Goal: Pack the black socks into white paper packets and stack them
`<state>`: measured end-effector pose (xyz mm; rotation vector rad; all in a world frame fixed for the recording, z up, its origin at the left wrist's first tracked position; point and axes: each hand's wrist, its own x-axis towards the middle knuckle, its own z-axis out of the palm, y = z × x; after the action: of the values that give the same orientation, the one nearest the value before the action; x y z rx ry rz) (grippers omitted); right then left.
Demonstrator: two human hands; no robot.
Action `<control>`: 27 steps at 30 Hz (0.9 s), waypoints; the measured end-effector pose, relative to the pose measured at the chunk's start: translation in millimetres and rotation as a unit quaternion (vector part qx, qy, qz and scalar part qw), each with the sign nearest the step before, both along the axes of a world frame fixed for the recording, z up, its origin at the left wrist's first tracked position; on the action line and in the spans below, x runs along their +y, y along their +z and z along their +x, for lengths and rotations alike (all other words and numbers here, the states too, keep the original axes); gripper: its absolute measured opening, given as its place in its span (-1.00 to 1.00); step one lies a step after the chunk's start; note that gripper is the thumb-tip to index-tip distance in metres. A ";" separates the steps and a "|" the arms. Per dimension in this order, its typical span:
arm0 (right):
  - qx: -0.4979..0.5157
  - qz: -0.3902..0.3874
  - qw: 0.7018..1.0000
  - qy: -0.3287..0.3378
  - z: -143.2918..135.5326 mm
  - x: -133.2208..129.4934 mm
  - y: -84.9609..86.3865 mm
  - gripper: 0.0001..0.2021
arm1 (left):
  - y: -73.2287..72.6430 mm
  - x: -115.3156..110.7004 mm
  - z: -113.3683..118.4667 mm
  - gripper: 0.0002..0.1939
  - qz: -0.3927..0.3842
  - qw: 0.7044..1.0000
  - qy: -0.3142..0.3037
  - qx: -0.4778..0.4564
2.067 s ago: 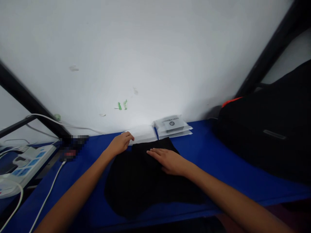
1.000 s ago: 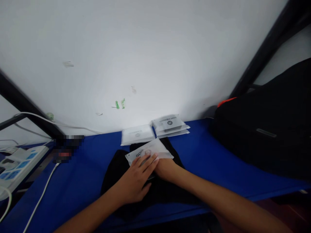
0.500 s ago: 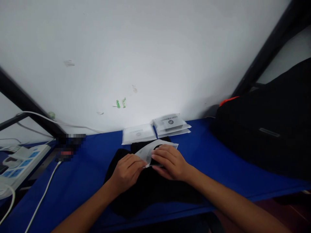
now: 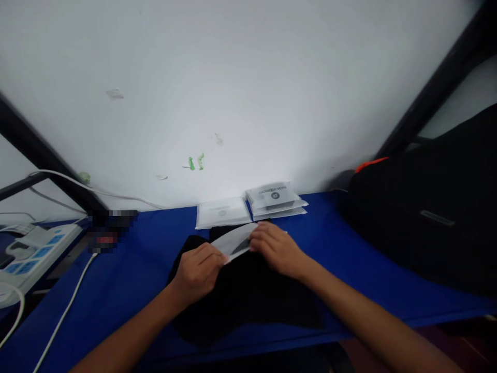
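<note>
A frosted zip pouch (image 4: 234, 242) is held between my two hands above a black cloth item (image 4: 248, 295) spread on the blue table. My left hand (image 4: 200, 269) pinches the pouch's near left corner. At the right end, my right hand (image 4: 276, 248) has its fingers closed on the pouch edge. Something dark shows through the pouch beside my right fingers; its kind is hidden. Behind, a flat white pouch (image 4: 223, 211) lies next to a small stack of printed pouches (image 4: 275, 197).
On the right stands a large black bag (image 4: 423, 217) with an orange edge. A white power strip (image 4: 37, 259) and white cables (image 4: 72, 305) occupy the left. The blue table (image 4: 322, 248) meets a white wall (image 4: 272, 93), with dark frame bars (image 4: 39, 150) at both sides.
The pouch mouth, lifted with a dark thing at its opening before, now looks flatter and closed over. My right fingers have moved to grip its edge. The view has shifted slightly.
</note>
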<state>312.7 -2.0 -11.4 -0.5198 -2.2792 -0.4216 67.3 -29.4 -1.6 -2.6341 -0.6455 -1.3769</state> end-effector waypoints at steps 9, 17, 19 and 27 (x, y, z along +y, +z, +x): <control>-0.050 -0.138 0.986 -0.082 58.7 32.0 5.5 -0.79 | -3.5 4.2 -8.6 -0.86 -0.014 0.998 -0.020 -0.050; -0.141 -0.096 0.985 -0.015 19.1 8.4 -4.4 -0.60 | -6.9 -6.4 1.2 -0.82 -0.011 0.996 -0.093 0.007; -0.122 -0.052 0.991 -0.017 26.6 14.3 0.6 -0.58 | -5.2 -6.7 1.9 -0.79 -0.017 0.998 -0.065 -0.001; -0.083 -0.036 0.950 -0.300 82.5 92.0 14.7 -0.34 | -8.2 -1.1 0.8 -0.59 -0.225 0.955 0.032 0.190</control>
<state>395.2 90.0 3.2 -1.2665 -2.2666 -0.6993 68.1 -30.5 -9.8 -3.0623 -1.0765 -0.7275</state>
